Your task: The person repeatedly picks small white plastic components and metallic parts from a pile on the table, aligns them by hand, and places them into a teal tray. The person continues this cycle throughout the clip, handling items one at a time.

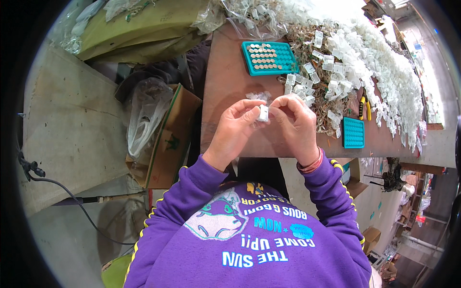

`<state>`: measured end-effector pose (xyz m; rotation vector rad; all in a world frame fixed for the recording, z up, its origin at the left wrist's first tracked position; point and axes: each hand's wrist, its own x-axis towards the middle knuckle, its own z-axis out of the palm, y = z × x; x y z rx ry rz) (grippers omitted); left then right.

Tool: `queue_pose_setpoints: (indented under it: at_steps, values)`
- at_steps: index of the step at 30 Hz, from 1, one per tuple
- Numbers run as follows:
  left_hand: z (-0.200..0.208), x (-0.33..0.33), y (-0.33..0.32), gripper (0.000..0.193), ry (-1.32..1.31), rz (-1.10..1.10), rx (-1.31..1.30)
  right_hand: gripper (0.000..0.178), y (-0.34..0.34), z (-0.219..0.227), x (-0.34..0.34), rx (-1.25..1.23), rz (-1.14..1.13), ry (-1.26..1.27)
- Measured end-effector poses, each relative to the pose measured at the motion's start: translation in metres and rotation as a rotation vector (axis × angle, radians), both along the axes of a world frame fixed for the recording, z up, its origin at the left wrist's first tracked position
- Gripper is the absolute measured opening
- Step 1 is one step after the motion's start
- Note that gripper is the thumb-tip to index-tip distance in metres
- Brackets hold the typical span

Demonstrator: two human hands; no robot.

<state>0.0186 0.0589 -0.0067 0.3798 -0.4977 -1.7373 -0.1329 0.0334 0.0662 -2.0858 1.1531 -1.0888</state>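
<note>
Above the near part of the table, my left hand [233, 128] pinches a small white rectangular plastic case [263, 113] between thumb and fingers. My right hand [297, 124] is closed beside it, thumb against fingertips; whatever sits in that pinch is too small to make out. Just beyond the fingers lie some transparent plastic pieces [258, 96]. Farther off stands a teal tray [266, 73] with rows of round silver button cells, its right side holding none. To the right of my right hand, many white plastic cases [307, 79] lie heaped over thin wires [324, 108].
A second, smaller teal tray [354, 133] sits near the table's right front. Pliers with yellow and black handles [362, 108] lie beside the large white heap [384, 72]. A cardboard box [171, 139] with a plastic bag [146, 115] stands left of the table [223, 72].
</note>
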Motion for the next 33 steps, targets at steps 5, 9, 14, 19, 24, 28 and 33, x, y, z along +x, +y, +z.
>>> queue_pose_setpoints:
  at_steps: [5, 9, 14, 19, 24, 28, 33]
  values:
    - [0.001, 0.000, 0.000, 0.024, -0.013, 0.014, 0.006, 0.009, 0.006, -0.003, 0.002, -0.063, -0.020, 0.025]
    - [0.001, -0.001, 0.001, 0.022, -0.091, 0.025, 0.032, 0.010, 0.006, -0.006, 0.000, -0.061, -0.009, 0.023]
    - [0.006, -0.003, 0.003, 0.022, -0.140, 0.022, 0.087, 0.009, 0.006, -0.006, -0.002, -0.109, -0.022, 0.088]
    - [0.010, -0.001, 0.004, 0.021, -0.100, -0.012, 0.083, 0.011, 0.009, -0.005, -0.006, 0.072, -0.050, -0.046]
    - [0.003, 0.000, 0.004, 0.020, -0.054, -0.017, 0.064, 0.009, 0.005, 0.001, -0.008, -0.060, 0.051, 0.082]
    - [0.002, 0.000, 0.004, 0.021, -0.047, -0.032, 0.091, 0.007, 0.009, -0.002, -0.004, -0.136, 0.083, 0.122]
    - [0.007, 0.001, 0.004, 0.020, -0.143, -0.030, 0.086, 0.007, 0.007, 0.002, -0.010, -0.025, 0.057, 0.173]
